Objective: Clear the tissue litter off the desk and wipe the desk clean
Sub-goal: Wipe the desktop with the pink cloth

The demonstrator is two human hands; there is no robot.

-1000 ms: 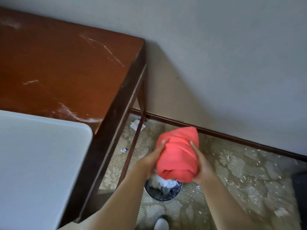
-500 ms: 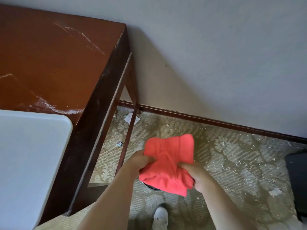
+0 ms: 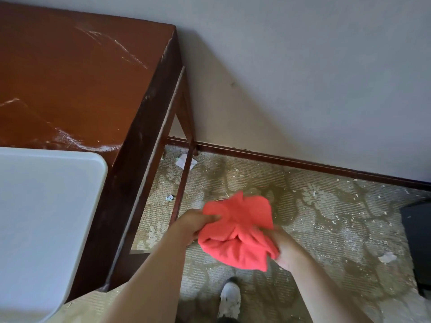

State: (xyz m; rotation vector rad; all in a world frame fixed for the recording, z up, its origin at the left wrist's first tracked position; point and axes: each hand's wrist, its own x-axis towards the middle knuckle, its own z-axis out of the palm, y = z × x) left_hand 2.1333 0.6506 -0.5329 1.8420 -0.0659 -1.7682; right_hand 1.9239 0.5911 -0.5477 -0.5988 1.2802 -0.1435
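Observation:
A red cloth (image 3: 238, 231) hangs bunched over the carpet to the right of the brown wooden desk (image 3: 70, 78). My left hand (image 3: 196, 223) grips its left edge, and my right hand (image 3: 283, 247) grips its right side. The desk top carries white smears and fine dust (image 3: 93, 145) along its near right part. The cloth hides whatever stands on the floor beneath it.
A white plastic tabletop (image 3: 46, 217) overlaps the desk's near edge at left. Tissue scraps (image 3: 185, 160) and white crumbs lie on the patterned carpet (image 3: 326, 217). A dark box (image 3: 417, 248) stands at the right edge. A white shoe (image 3: 229, 297) is below the cloth.
The cloth went from a roll held over a bin with tissue in it to a loose bunch gathered between both hands. The bin is now hidden behind the cloth.

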